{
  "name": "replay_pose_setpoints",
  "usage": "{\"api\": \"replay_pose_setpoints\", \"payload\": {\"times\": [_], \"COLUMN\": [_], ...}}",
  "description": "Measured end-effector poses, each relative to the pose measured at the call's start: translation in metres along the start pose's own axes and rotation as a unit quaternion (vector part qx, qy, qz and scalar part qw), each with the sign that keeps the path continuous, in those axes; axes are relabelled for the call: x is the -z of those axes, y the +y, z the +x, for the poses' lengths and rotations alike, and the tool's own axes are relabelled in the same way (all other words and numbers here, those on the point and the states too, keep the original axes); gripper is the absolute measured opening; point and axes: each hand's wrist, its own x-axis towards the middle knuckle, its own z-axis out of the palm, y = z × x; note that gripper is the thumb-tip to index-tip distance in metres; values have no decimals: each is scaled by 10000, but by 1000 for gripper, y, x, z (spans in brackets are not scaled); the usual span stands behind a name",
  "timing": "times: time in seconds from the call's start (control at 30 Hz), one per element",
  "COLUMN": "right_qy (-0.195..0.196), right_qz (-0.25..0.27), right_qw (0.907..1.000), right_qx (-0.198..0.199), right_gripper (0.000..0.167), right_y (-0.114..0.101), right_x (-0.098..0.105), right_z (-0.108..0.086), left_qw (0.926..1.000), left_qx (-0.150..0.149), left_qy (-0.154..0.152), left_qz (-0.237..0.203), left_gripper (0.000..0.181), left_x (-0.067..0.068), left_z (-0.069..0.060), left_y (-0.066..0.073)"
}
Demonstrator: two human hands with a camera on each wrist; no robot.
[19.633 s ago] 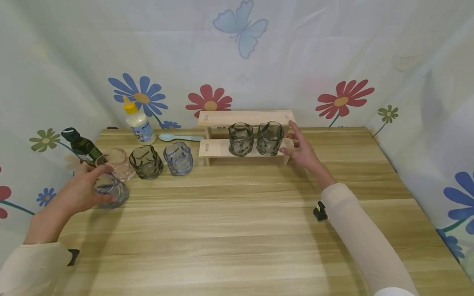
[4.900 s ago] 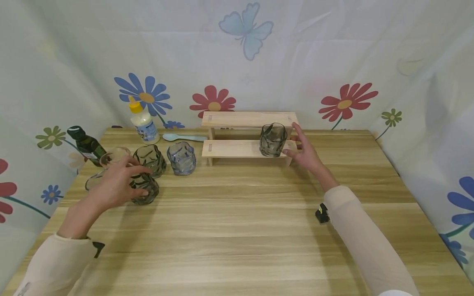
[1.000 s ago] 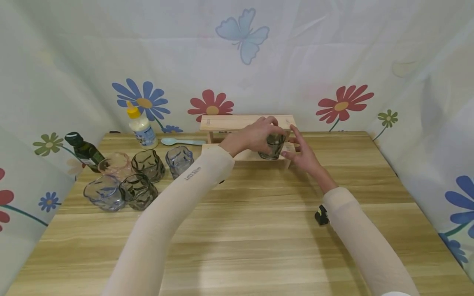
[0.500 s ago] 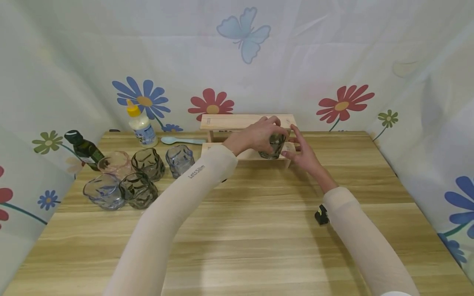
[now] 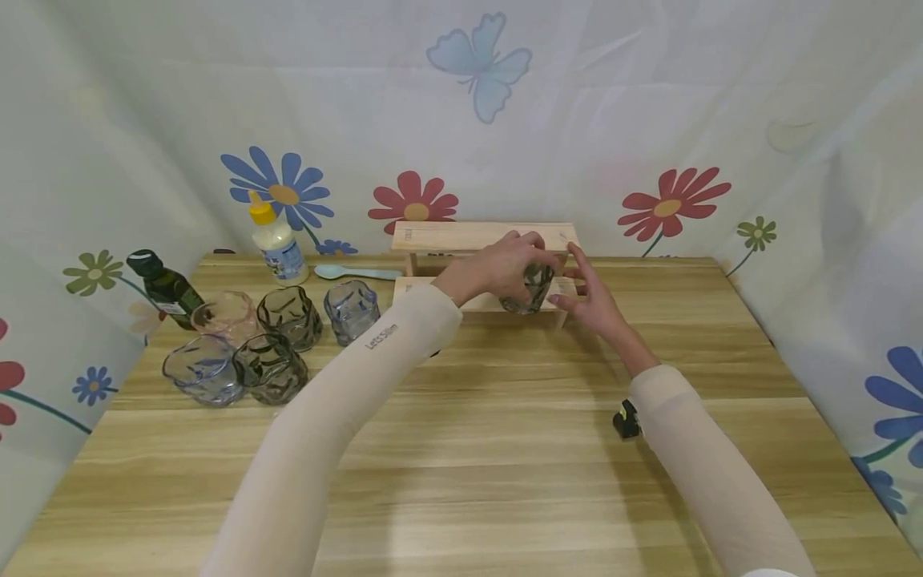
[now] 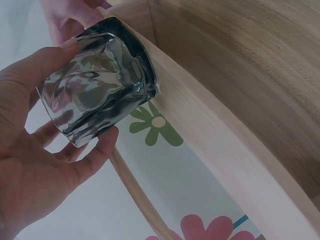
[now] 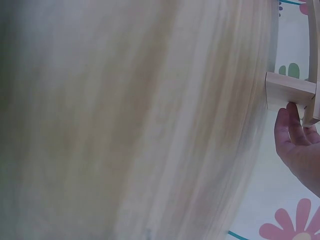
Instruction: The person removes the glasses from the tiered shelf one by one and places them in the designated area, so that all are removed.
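Note:
In the head view, a two-step wooden rack [image 5: 447, 235] stands near the back wall. My left hand [image 5: 508, 264] grips a dark grey glass tumbler [image 5: 537, 282] at the right end of its lower step. The left wrist view shows the thumb and fingers of that hand [image 6: 45, 145] around the wavy tumbler [image 6: 97, 82], whose thick base is at the step's edge; whether it touches cannot be told. My right hand [image 5: 594, 300] holds the rack's right end, index finger at the upper step and thumb by the lower one. Its fingers [image 7: 295, 125] touch the end panel [image 7: 287, 90].
At left on the table [image 5: 461, 481] stand blue glasses [image 5: 205, 370] [image 5: 352, 311], dark glasses [image 5: 288, 316] [image 5: 270, 369] and a pink glass [image 5: 227, 316]. Behind are a green bottle [image 5: 166, 288], a yellow-capped bottle [image 5: 280, 252] and a light blue spoon [image 5: 356, 273].
Two dark glasses stood on the rack at first; one is now on the table at left. My left hand has since come over to the remaining one, which has tipped slightly. The right hand stays put.

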Motion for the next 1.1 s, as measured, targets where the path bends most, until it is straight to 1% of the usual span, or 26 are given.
{"api": "replay_pose_setpoints", "payload": {"times": [0.3,0.57,0.77,1.0,1.1], "right_qy": [12,-8,-50,-115,-88], "right_qz": [1,75,126,218,173], "right_qw": [10000,10000,9999,9996,9998], "right_qx": [-93,-35,-28,-97,-69], "right_gripper": [92,94,93,90,91], "right_y": [-2,-2,-3,0,0], "right_x": [0,0,0,1,1], "right_z": [-1,-2,-2,0,0], "left_qw": [10000,9997,9994,9989,9988], "left_qx": [-70,74,114,135,102], "left_qy": [-41,-185,-284,-425,-462], "left_qz": [-8,-120,-181,-136,-121], "left_gripper": [68,69,70,66,64], "left_x": [-1,-1,-2,-1,-1], "left_z": [-5,-6,-6,-7,-8], "left_y": [-1,0,-1,1,2]}}
